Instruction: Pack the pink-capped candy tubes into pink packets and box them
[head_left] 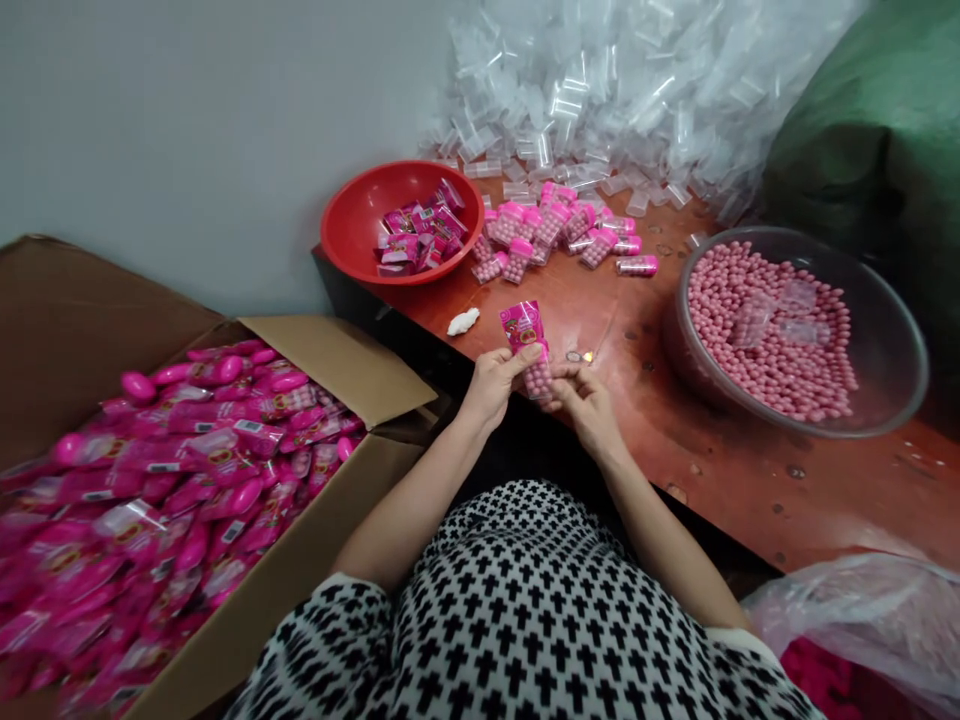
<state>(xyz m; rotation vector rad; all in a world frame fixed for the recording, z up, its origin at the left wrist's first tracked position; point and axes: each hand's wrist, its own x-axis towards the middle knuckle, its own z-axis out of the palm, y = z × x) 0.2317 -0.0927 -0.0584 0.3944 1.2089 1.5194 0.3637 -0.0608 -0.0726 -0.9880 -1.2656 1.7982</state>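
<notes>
In front of my body, my left hand (495, 385) pinches a clear tube of pink candy balls (537, 378) between thumb and fingers. A printed magenta sleeve (523, 322) stands at the tube's upper end. My right hand (583, 402) is at the tube's lower right, its thumb and fingertips closed on the bottom edge. Just beyond my hands, several pink-capped tubes full of candy balls (551, 222) lie in a loose heap. More magenta sleeves (431, 235) lie in a red bowl (341, 215) to the left.
A cardboard box (330, 360) at left is full of pink packaged tubes (202, 470). On the reddish table (720, 480) stands a clear basin (892, 370) of pink balls. Empty clear tubes (570, 100) are piled behind. A green sack (862, 130) and a plastic bag (862, 605) are at right.
</notes>
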